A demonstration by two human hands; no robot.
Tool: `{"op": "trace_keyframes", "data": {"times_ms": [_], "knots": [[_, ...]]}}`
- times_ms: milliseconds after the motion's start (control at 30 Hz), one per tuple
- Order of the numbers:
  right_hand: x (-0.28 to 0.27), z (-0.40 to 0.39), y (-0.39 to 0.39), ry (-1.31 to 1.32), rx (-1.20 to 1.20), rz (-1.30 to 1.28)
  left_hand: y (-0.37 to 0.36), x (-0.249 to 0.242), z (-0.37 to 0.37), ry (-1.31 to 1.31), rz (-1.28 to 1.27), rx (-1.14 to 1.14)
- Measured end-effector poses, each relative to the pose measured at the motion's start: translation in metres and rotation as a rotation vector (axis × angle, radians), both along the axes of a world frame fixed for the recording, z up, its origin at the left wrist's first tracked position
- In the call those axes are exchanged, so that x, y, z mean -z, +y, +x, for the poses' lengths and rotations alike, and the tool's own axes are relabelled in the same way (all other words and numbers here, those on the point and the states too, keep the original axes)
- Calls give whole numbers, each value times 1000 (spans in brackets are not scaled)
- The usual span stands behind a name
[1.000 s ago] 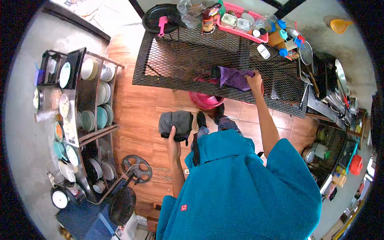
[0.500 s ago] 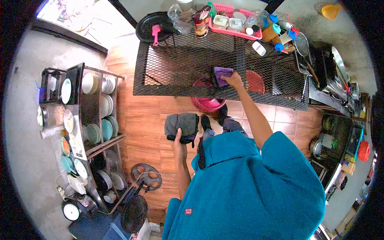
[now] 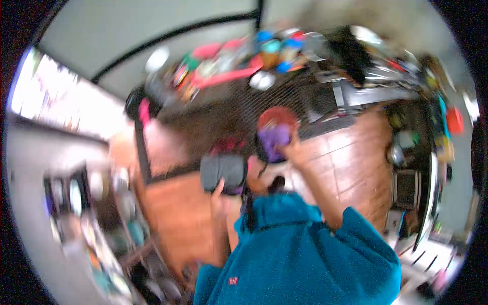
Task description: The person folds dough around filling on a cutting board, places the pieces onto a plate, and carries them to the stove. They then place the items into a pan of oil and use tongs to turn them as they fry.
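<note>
My left hand (image 3: 219,197) grips the lower edge of a dark grey folded cloth (image 3: 222,172), thumb on top. The cloth looks thick and padded, and a dark strip hangs by its right side. My right hand (image 3: 291,151) is closed on a purple cloth (image 3: 273,138) with a black part along its left and bottom edge. The purple cloth is held in front of the black mesh table (image 3: 254,99), partly overlapping a round red-brown thing (image 3: 277,118). Motion blur smears both hands, and most fingers are hidden behind the cloths.
A pink basket (image 3: 229,76) with containers, blue-lidded bottles (image 3: 284,46) and a white lid (image 3: 262,80) stand on the table. The stove area (image 3: 376,94) is at right. A dish rack (image 3: 117,208) stands left. A dark pink tub (image 3: 226,146) sits low beyond the grey cloth.
The view has swung, so the table now slants and the rack sits lower left. The purple cloth has come nearer my body, away from over the mesh table. Both cloths stay in my hands.
</note>
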State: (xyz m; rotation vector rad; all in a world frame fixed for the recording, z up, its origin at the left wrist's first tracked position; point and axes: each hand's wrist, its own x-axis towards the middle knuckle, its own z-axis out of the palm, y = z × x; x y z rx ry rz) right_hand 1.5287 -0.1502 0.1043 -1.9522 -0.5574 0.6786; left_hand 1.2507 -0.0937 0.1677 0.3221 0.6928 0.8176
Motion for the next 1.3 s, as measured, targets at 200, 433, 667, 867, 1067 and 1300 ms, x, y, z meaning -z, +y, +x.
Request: {"op": "trace_keyframes", "data": {"times_ms": [200, 433, 667, 867, 1067, 1300], "knots": [[-85, 108, -146, 913, 394, 381, -42, 18, 190, 99, 72, 395], [-45, 215, -446, -151, 566, 16, -257, 7, 436, 142, 252, 933], [-70, 353, -627, 198, 1048, 775, -432, 10, 605, 126, 16, 1234], [-100, 482, -696, 344, 1234, 1070, -527, 2, 761, 45, 316, 1187], [-87, 649, -723, 357, 1225, 1158, -566, -8, 920, 215, 351, 1010], [-50, 857, -754, 499, 1301, 1153, -544, 2, 1159, 206, 345, 616]]}}
